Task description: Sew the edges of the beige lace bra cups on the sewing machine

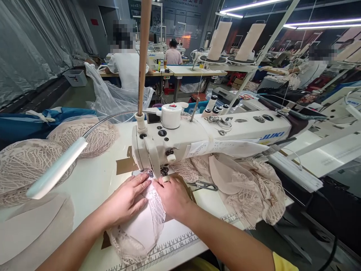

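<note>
leftmost on the table, lace-covered cups (84, 131) sit bunched, with pale flat panels (25, 233) nearer the person. next, a lamp wand (59, 165) slants from lower left up to its flexible neck. left hand (128, 195): laid flat on the workpiece, fingers extended close together, thumb apart from them; fingertips just beside the presser foot.

workpiece, a pale panel with lace edging (141, 229): located under the needle end of the sewing machine (183, 139), between the hands. long axis runs from the foot back toward the person, leaning left; narrower end points away at the needle, broad rounded end lies nearest, over the printed ruler (175, 242). lace borders its right side and near end.

right hand (175, 194): fingers curled, resting by the right edge of the workpiece, close to the needle; cannot tell whether thumb and forefinger pinch the lace or only press it. right of this hand, thread snips (207, 185) lie on the table. farther right, a heap of lace pieces (254, 188) spreads beside the machine, reaching the table edge.
</note>
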`<state>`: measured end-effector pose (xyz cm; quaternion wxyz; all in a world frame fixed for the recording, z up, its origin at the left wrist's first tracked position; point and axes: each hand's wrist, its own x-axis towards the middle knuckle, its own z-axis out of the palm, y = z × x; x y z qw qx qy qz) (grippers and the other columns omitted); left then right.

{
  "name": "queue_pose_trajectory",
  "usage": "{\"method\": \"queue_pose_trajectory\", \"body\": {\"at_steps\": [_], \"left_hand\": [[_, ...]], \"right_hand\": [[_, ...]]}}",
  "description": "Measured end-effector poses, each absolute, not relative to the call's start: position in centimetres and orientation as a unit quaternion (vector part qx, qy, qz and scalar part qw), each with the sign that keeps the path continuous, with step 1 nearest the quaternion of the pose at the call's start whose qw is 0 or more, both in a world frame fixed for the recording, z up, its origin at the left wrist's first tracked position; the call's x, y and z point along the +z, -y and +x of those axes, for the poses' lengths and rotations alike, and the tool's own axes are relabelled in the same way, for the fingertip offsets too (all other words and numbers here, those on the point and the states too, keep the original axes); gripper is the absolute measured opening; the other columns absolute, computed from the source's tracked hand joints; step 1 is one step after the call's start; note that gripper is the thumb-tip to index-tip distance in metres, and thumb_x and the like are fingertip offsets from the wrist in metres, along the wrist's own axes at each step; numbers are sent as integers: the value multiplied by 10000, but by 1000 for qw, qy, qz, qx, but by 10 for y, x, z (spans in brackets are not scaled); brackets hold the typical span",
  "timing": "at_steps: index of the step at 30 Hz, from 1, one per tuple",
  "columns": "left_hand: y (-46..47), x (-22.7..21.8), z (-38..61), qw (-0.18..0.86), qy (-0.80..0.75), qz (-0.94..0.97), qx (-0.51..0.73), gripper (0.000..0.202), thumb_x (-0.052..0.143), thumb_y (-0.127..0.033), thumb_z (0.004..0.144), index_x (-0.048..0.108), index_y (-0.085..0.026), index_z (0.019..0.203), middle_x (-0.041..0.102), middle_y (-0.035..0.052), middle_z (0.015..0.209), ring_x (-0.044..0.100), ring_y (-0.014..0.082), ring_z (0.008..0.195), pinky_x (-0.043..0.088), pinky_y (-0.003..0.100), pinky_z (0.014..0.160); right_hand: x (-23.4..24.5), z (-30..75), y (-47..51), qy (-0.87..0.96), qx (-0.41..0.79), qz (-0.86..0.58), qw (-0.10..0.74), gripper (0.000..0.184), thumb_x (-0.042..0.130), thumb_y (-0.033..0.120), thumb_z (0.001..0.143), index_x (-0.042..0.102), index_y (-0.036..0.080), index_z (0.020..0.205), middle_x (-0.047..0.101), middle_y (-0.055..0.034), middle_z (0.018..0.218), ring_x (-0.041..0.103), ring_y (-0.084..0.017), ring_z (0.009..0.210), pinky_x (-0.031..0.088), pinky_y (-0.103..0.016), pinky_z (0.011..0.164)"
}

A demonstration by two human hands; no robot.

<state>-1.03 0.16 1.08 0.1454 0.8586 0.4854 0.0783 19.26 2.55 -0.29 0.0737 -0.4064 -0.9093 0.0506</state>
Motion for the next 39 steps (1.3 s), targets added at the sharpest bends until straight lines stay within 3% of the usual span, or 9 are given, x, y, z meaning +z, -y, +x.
{"method": "queue_pose_trajectory", "body": {"at_steps": [5, 9, 13, 17, 20, 24, 28, 35, 39], "left_hand": [[-16, 18, -17, 159, -458, 873, 48, 498, 477, -308, 907, 466, -184, 1390, 580, 152, 1272, 546, 316, 1141, 477, 438, 941], [-15, 20, -22, 146, -443, 884, 28, 504, 486, -173, 847, 507, -202, 1350, 582, 138, 1257, 521, 319, 1172, 463, 447, 952], [8, 24, -18, 123, -468, 867, 117, 368, 441, -173, 882, 592, -182, 1217, 504, 134, 1347, 467, 303, 1237, 440, 427, 990], [28, 26, 3, 124, -508, 843, 130, 285, 504, -346, 905, 588, -198, 1134, 613, 105, 1090, 584, 243, 956, 503, 369, 791], [31, 20, 17, 87, -518, 845, 102, 194, 465, -295, 916, 610, -182, 854, 607, 62, 809, 547, 208, 727, 452, 344, 642], [29, 13, 17, 92, -504, 850, 124, 256, 391, -200, 927, 560, -171, 737, 577, 50, 736, 511, 193, 691, 413, 325, 622], [31, 13, 9, 131, -482, 852, 160, 247, 373, -202, 939, 549, -172, 768, 576, 50, 761, 511, 195, 716, 405, 321, 639], [32, 10, 5, 184, -499, 826, 186, 216, 355, -232, 949, 483, -192, 780, 555, 30, 752, 491, 188, 702, 399, 318, 650], [32, 10, 4, 196, -500, 821, 192, 196, 361, -237, 946, 492, -199, 805, 565, 30, 769, 502, 191, 718, 409, 319, 662]], "right_hand": [[-10, 192, -29, 908, 41, -407, 92, 280, 507, 84, 821, 638, 170, 1054, 631, -94, 910, 547, -228, 829, 414, -334, 706], [-12, 200, -34, 903, 68, -399, 140, 206, 478, 127, 871, 672, 179, 917, 622, -57, 830, 537, -180, 734, 407, -291, 662], [-13, 205, -37, 888, 100, -405, 192, 262, 441, 201, 936, 685, 168, 847, 617, -49, 779, 533, -159, 705, 408, -266, 666], [-11, 206, -36, 888, 110, -396, 206, 254, 432, 163, 921, 682, 167, 876, 615, -57, 799, 519, -163, 702, 390, -272, 657], [-11, 209, -36, 887, 166, -365, 228, 201, 492, 90, 823, 663, 173, 759, 614, -37, 757, 516, -154, 685, 388, -263, 654], [-13, 217, -38, 879, 211, -348, 247, 229, 508, 18, 719, 579, 170, 563, 583, 10, 624, 520, -120, 617, 389, -225, 615], [-14, 218, -39, 862, 214, -373, 267, 272, 447, -4, 749, 648, 171, 696, 611, -3, 694, 529, -131, 657, 385, -232, 614], [4, 228, -32, 899, 245, -316, 182, 303, 477, 2, 770, 684, 179, 904, 639, -32, 875, 554, -140, 768, 398, -230, 626], [15, 239, -22, 924, 225, -291, 105, 224, 505, -19, 708, 628, 162, 659, 595, -14, 709, 514, -138, 682, 366, -238, 592]]}}
